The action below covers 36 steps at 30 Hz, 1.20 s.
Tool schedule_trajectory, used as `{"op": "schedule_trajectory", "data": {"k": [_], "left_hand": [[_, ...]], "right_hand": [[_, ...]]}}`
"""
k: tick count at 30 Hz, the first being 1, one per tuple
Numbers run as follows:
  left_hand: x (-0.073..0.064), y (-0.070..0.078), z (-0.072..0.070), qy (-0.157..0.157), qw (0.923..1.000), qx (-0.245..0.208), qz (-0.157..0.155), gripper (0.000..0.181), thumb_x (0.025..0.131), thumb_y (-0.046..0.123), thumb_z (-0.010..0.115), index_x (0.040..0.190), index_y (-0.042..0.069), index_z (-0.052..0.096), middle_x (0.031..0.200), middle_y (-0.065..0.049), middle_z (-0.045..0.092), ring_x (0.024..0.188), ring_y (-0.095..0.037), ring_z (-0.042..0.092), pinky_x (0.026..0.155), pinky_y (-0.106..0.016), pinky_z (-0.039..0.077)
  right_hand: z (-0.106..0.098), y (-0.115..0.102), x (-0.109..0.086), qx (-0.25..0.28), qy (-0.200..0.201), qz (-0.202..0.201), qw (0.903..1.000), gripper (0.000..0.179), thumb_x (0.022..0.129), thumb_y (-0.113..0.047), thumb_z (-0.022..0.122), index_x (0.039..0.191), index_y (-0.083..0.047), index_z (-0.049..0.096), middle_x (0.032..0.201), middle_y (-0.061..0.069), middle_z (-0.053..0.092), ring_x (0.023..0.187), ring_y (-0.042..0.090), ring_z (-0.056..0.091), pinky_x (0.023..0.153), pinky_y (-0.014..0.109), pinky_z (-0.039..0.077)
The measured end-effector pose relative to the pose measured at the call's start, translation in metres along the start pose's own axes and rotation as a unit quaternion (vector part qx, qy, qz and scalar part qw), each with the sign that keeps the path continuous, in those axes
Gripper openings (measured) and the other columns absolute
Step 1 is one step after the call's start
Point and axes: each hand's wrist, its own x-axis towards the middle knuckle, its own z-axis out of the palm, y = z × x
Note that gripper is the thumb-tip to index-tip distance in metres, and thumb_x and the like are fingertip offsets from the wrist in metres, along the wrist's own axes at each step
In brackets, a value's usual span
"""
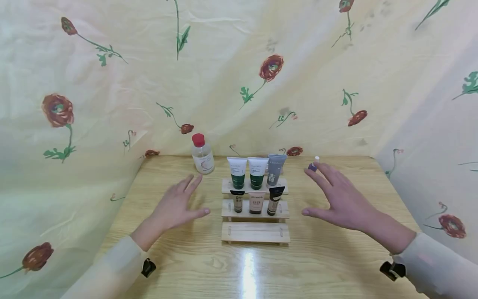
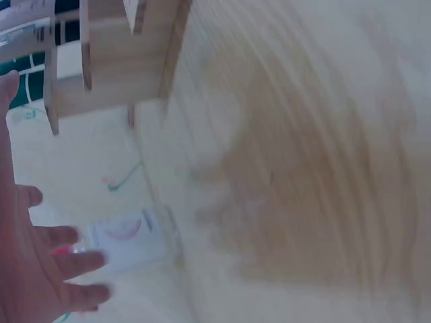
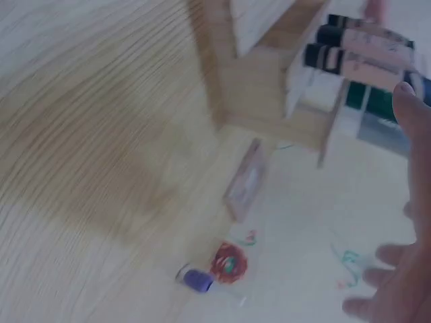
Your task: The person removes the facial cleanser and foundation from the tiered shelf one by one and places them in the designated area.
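Note:
My left hand hovers over the table left of a three-step wooden stand, fingers spread and holding nothing. Just beyond its fingertips stands a clear bottle with a red cap. On the other side, my right hand is held out with thumb and fingers apart, also holding nothing. A small purple bottle with a white top stands past its fingertips, partly covered by them in the head view. The top step bears two white-and-green tubes and a grey tube. Three smaller tubes stand on the middle step.
Behind the stand, a flat pinkish box shows in the right wrist view. A flower-patterned cloth hangs along the back and sides of the wooden table. Each sleeve carries a dark wrist device.

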Motion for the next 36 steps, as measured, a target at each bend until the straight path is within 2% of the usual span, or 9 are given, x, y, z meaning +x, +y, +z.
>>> {"op": "schedule_trajectory", "data": {"k": [3,5,7,9,13,16,22,28,36], "left_hand": [[-0.003,0.007,0.006,-0.023,0.9937,-0.107,-0.022,0.098,0.088,0.072,0.064,0.165,0.026,0.023,0.160,-0.015,0.041,0.136,-0.041,0.052,0.107,-0.063,0.049],[-0.005,0.012,0.013,-0.044,0.9801,-0.189,-0.039,0.093,0.090,0.065,0.068,0.163,0.025,0.027,0.154,-0.014,0.048,0.127,-0.037,0.060,0.097,-0.056,0.057],[-0.006,0.016,0.020,-0.064,0.9605,-0.266,-0.052,0.088,0.092,0.058,0.070,0.162,0.022,0.030,0.149,-0.014,0.053,0.119,-0.031,0.063,0.090,-0.048,0.060],[-0.006,0.019,0.028,-0.082,0.9374,-0.333,-0.057,0.083,0.095,0.050,0.070,0.161,0.017,0.032,0.142,-0.015,0.056,0.109,-0.027,0.066,0.081,-0.040,0.061],[-0.007,0.024,0.044,-0.111,0.8891,-0.439,-0.066,0.069,0.100,0.033,0.067,0.155,0.005,0.037,0.130,-0.019,0.060,0.096,-0.027,0.071,0.073,-0.038,0.062],[-0.010,0.028,0.054,-0.129,0.8620,-0.484,-0.076,0.059,0.101,0.024,0.065,0.150,-0.001,0.042,0.121,-0.019,0.062,0.090,-0.028,0.072,0.069,-0.039,0.064],[-0.017,0.042,0.065,-0.155,0.8172,-0.545,-0.106,0.057,0.099,0.015,0.066,0.146,-0.006,0.042,0.111,-0.017,0.065,0.083,-0.026,0.072,0.066,-0.041,0.066],[-0.019,0.050,0.067,-0.154,0.7950,-0.573,-0.126,0.054,0.094,0.013,0.072,0.137,-0.008,0.047,0.102,-0.014,0.066,0.079,-0.023,0.072,0.066,-0.039,0.066],[-0.020,0.052,0.073,-0.140,0.7827,-0.590,-0.140,0.050,0.088,0.000,0.077,0.131,-0.009,0.052,0.104,-0.014,0.064,0.077,-0.024,0.073,0.065,-0.037,0.066]], "right_hand": [[-0.002,-0.009,0.002,0.081,0.006,-0.003,0.9967,0.097,0.081,-0.053,0.085,0.159,-0.020,0.038,0.160,0.010,0.038,0.143,0.039,0.041,0.106,0.064,0.046],[-0.003,-0.017,0.003,0.134,0.006,0.006,0.9909,0.090,0.083,-0.046,0.085,0.156,-0.019,0.041,0.156,0.007,0.044,0.140,0.034,0.046,0.103,0.059,0.050],[-0.002,-0.025,0.004,0.183,0.013,0.014,0.9830,0.083,0.084,-0.039,0.086,0.153,-0.017,0.045,0.150,0.004,0.052,0.136,0.028,0.052,0.101,0.052,0.053],[0.001,-0.031,0.007,0.224,0.023,0.021,0.9741,0.077,0.084,-0.032,0.087,0.149,-0.015,0.049,0.144,0.003,0.058,0.129,0.024,0.057,0.098,0.044,0.056],[0.010,-0.040,0.012,0.284,0.028,0.033,0.9577,0.069,0.085,-0.024,0.087,0.144,-0.015,0.054,0.135,0.002,0.064,0.118,0.021,0.064,0.089,0.034,0.060],[0.018,-0.044,0.016,0.313,0.020,0.041,0.9485,0.061,0.086,-0.024,0.086,0.140,-0.015,0.058,0.131,0.003,0.066,0.114,0.021,0.067,0.086,0.034,0.062],[0.032,-0.050,0.020,0.345,0.011,0.071,0.9359,0.051,0.086,-0.025,0.085,0.131,-0.015,0.063,0.118,0.002,0.071,0.107,0.022,0.070,0.082,0.034,0.063],[0.042,-0.053,0.023,0.371,0.010,0.084,0.9249,0.045,0.087,-0.022,0.084,0.127,-0.017,0.064,0.115,0.000,0.073,0.105,0.022,0.071,0.079,0.030,0.061],[0.048,-0.057,0.027,0.390,0.007,0.093,0.9161,0.034,0.088,-0.019,0.083,0.119,-0.018,0.068,0.112,-0.002,0.074,0.104,0.019,0.071,0.080,0.034,0.062]]}}
